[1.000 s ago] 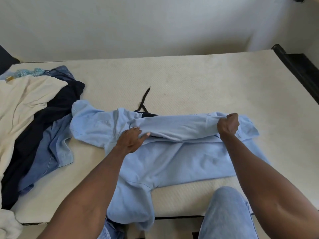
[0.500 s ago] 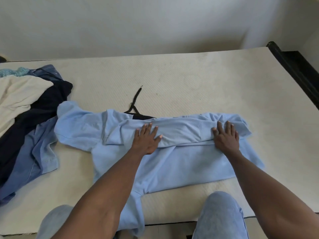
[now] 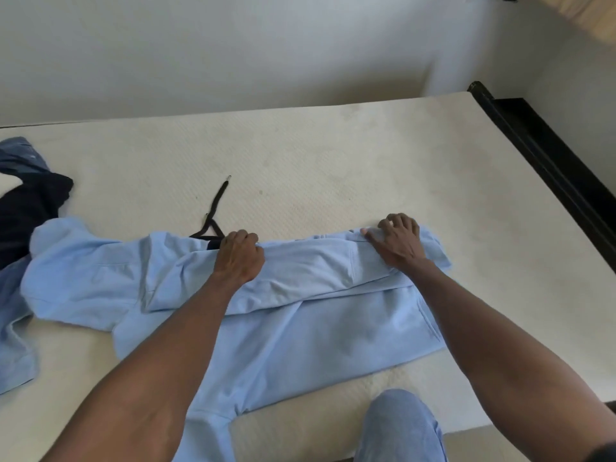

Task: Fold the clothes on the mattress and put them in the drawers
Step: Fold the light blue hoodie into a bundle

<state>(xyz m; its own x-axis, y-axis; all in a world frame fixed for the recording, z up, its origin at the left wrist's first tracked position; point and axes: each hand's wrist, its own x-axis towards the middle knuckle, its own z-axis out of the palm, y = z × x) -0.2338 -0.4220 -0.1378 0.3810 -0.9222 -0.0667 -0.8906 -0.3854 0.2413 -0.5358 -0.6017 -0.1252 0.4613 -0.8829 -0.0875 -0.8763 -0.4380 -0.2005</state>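
While hands grip its far edge, light-blue hoodie (image 3: 266,328) lies lengthwise left-right, hood leftward

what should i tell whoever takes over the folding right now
Left hand: fist closed on the far edge of the light blue hoodie, near its black drawstring.
Right hand: fingers curled on the same edge, further right.
Hoodie lies spread on the mattress, one sleeve folded across the body; the other hangs off the near edge.
Unfolded pile of clothes at far left.
Left: finish folding the hoodie, fold the pile, put all in drawers (not in view).
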